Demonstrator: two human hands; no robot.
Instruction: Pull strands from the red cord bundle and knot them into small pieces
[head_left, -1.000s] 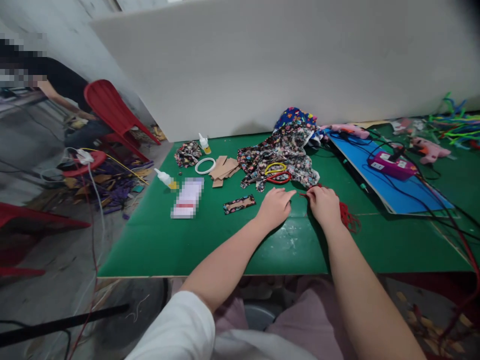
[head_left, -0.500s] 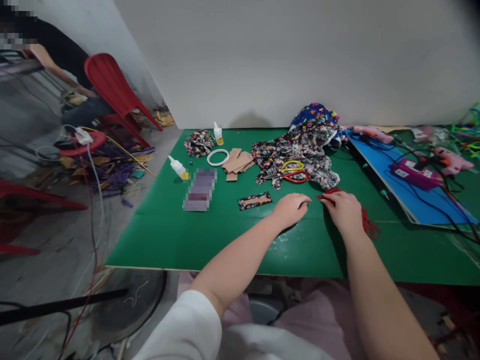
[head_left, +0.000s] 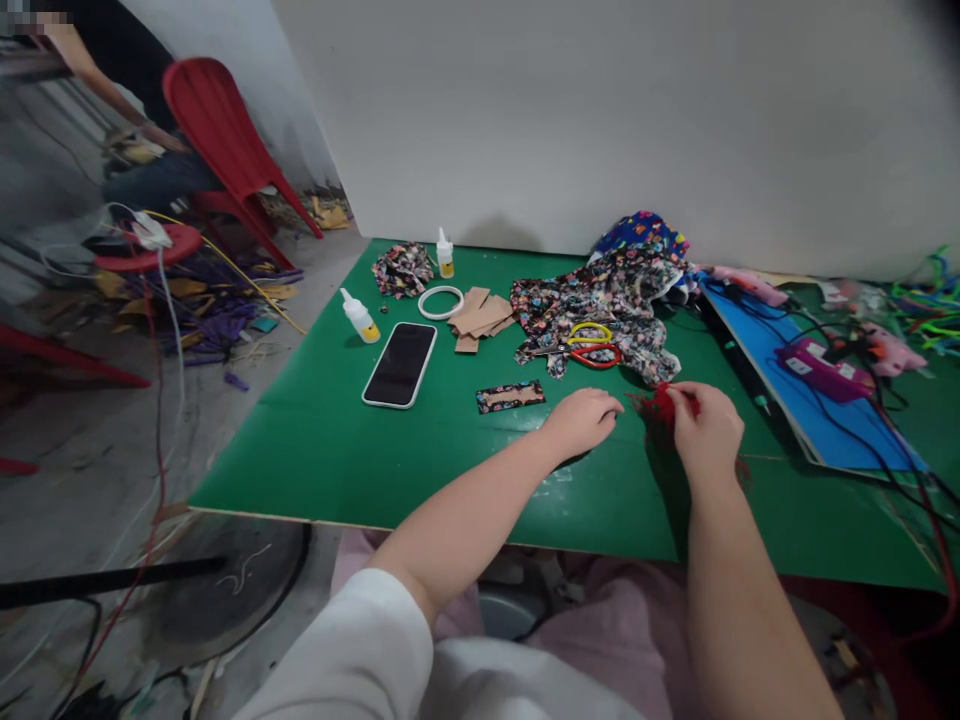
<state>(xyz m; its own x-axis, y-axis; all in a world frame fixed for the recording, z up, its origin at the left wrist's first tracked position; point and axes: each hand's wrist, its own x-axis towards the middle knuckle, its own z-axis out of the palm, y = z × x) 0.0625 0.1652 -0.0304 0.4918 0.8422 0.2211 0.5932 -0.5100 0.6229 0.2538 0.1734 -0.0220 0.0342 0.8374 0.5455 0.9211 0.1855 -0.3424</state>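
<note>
My right hand (head_left: pixel 709 430) pinches a tangle of red thread (head_left: pixel 663 402) just above the green tabletop, with loose strands hanging to its left. Close by on the left, my left hand (head_left: pixel 583 420) is curled low over the table, fingertips together and pointing at the red strands; whatever it may hold is hidden. Beside its wrist lies a small floral fabric strip (head_left: pixel 511 397) with a tan card piece on it. Scissors (head_left: pixel 592 346) with yellow and red handles rest on a heap of floral cloth (head_left: pixel 600 305) beyond my hands.
A phone (head_left: pixel 400 366), glue bottles (head_left: pixel 361 318), a white ring (head_left: pixel 441 302) and tan card pieces (head_left: pixel 480 316) lie to the left. A blue board (head_left: pixel 810 400) with a purple device (head_left: pixel 823 369), pink glue guns (head_left: pixel 892 350) and cables occupies the right. Another person (head_left: pixel 135 60) sits far left.
My right hand has shifted slightly right, and more of the red thread shows bunched at its fingertips. My left hand has stayed almost in place. The view has turned a little.
</note>
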